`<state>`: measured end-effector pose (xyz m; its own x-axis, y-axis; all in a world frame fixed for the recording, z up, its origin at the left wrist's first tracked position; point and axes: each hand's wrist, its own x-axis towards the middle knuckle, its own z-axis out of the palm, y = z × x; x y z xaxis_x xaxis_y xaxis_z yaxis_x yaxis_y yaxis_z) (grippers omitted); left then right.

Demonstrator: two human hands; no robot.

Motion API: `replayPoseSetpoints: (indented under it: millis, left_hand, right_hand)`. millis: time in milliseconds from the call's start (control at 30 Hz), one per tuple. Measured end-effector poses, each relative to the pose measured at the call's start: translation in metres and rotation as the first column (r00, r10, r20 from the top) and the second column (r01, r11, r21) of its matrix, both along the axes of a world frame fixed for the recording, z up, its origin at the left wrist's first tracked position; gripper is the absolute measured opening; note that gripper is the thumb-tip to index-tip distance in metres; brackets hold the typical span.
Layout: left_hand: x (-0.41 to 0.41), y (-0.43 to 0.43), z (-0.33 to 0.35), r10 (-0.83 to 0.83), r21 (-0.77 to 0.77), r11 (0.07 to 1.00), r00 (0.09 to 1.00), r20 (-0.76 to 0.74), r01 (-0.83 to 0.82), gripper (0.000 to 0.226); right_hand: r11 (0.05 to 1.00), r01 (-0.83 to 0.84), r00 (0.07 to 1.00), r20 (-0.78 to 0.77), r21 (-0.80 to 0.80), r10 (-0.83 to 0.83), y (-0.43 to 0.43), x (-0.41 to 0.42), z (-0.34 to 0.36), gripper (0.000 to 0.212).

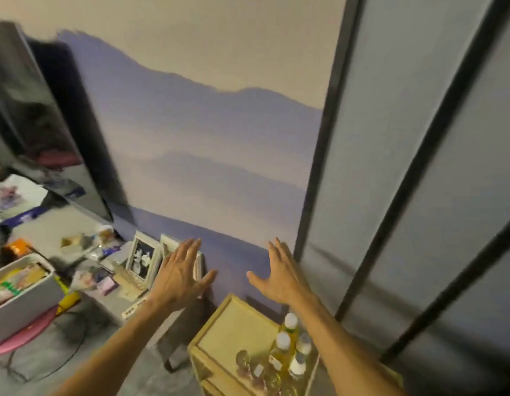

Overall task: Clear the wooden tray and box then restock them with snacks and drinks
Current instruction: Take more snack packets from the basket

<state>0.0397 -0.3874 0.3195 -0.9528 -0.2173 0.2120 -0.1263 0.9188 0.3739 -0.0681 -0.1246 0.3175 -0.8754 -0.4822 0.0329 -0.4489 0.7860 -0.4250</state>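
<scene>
A pale wooden tray sits on a small cabinet at the lower middle. Bottles with white caps and several small jars stand at its right and near side; its far left part is bare. My left hand is raised above and to the left of the tray, fingers straight and spread, holding nothing. My right hand hovers above the tray's far edge, also flat and spread, with nothing in it. The wooden box is not visible as a separate thing.
A white bin full of snack packets stands at the left on a pink stool. Picture frames, small packets and clutter cover the grey counter. A dark screen leans at the left; a grey panelled wardrobe fills the right.
</scene>
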Motion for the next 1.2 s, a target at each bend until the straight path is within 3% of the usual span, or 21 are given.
replayPoseSetpoints:
  millis: [200, 300, 400, 667, 867, 1033, 1200]
  left_hand:
    - [0.118, -0.157, 0.038, 0.279, -0.015, 0.959, 0.954, -0.113, -0.282, 0.083]
    - [0.177, -0.234, 0.044, 0.396, 0.03, 0.918, 0.916, -0.066, -0.395, 0.094]
    - [0.228, -0.308, 0.047, 0.493, 0.07, 0.869, 0.869, -0.044, -0.489, 0.105]
    - [0.327, -0.442, 0.039, 0.659, 0.06, 0.75, 0.752, 0.016, -0.658, 0.099]
    - [0.347, -0.516, 0.017, 0.722, 0.093, 0.682, 0.688, 0.074, -0.726, 0.1]
    - [0.327, -0.587, -0.005, 0.762, 0.074, 0.626, 0.63, 0.149, -0.776, 0.126]
    - [0.289, -0.667, -0.023, 0.777, 0.037, 0.597, 0.589, 0.222, -0.802, 0.117]
  right_hand:
    - [0.964, -0.264, 0.964, 0.009, 0.002, 0.264, -0.191, 0.043, 0.039, 0.116]
    - [0.942, -0.334, 0.943, 0.006, -0.02, 0.334, -0.285, 0.077, 0.049, 0.123]
    - [0.903, -0.43, 0.903, -0.007, 0.011, 0.43, -0.369, 0.114, 0.061, 0.111]
    - [0.809, -0.586, 0.809, -0.02, 0.045, 0.588, -0.554, 0.184, 0.058, 0.111]
    - [0.751, -0.657, 0.754, 0.038, 0.064, 0.656, -0.661, 0.189, 0.033, 0.105]
    - [0.719, -0.693, 0.721, 0.077, 0.054, 0.689, -0.755, 0.159, 0.006, 0.106]
    - [0.685, -0.724, 0.687, 0.158, 0.075, 0.709, -0.841, 0.122, -0.022, 0.108]
